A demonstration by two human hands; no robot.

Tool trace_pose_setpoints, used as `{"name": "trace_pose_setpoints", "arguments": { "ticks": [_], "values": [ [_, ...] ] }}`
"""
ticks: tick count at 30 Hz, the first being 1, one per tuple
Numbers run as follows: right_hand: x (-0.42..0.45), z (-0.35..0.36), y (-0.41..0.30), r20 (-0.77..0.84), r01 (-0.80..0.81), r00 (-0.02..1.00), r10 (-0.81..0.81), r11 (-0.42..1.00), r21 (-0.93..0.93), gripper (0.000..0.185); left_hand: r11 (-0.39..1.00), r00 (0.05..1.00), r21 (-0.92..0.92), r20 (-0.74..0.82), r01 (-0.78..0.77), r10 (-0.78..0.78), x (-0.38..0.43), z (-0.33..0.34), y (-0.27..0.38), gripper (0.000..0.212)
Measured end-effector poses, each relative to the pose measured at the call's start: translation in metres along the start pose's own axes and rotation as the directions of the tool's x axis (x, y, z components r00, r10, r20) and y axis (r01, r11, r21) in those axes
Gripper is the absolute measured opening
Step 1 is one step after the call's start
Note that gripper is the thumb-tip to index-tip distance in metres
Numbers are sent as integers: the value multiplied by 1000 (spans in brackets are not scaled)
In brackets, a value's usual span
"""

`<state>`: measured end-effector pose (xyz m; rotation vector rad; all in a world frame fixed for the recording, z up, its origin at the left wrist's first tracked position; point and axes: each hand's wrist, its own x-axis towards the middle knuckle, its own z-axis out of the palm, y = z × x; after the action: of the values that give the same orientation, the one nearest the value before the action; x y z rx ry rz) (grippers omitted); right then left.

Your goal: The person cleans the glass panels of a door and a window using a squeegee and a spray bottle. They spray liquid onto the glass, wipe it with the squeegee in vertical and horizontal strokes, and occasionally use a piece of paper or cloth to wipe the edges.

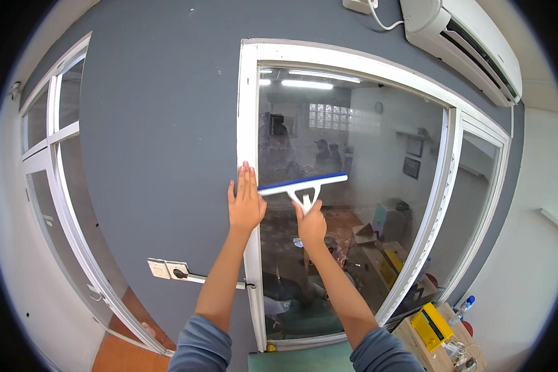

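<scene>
My right hand [312,228] grips the handle of a white window squeegee [304,184] with a blue blade edge. The squeegee lies across the left part of a large glass pane [376,153], tilted slightly up to the right, its left end at the white window frame [248,111]. On the left upright of that frame rests my left hand [246,204], fingers extended upward, palm against the frame, holding nothing. The glass shows reflections of a room, light tubes and people.
A white air conditioner [469,46] hangs at the upper right. Wall sockets [167,269] with a black plug sit at the lower left. At the lower right, a wooden table [409,332] bears a yellow device [431,327], a plastic bottle [462,309] and cables. A glazed door [69,186] stands far left.
</scene>
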<state>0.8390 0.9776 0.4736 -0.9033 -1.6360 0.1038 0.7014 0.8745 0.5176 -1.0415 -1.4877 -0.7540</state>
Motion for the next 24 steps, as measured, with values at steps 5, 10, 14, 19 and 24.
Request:
{"name": "trace_pose_setpoints", "arguments": {
  "ticks": [5,10,14,19,24],
  "values": [
    [-31,-9,39,153,127,982,-111,986,-105,57,998,1000,67,24,-1,0,-1,-2,-1,66],
    [-1,-52,39,227,421,902,-367,865,-273,55,997,1000,-76,1,22,-22,1,0,0,70],
    [60,-81,-6,244,592,805,-541,754,-284,52,992,999,-116,18,43,-41,-2,-2,2,71],
    [129,-100,-91,379,735,675,-633,621,-272,48,994,998,-96,50,51,-47,-2,-7,-1,71],
    [180,-97,-151,418,767,638,-646,577,-280,54,998,993,-30,108,53,-49,2,-11,6,69]
  ]
}}
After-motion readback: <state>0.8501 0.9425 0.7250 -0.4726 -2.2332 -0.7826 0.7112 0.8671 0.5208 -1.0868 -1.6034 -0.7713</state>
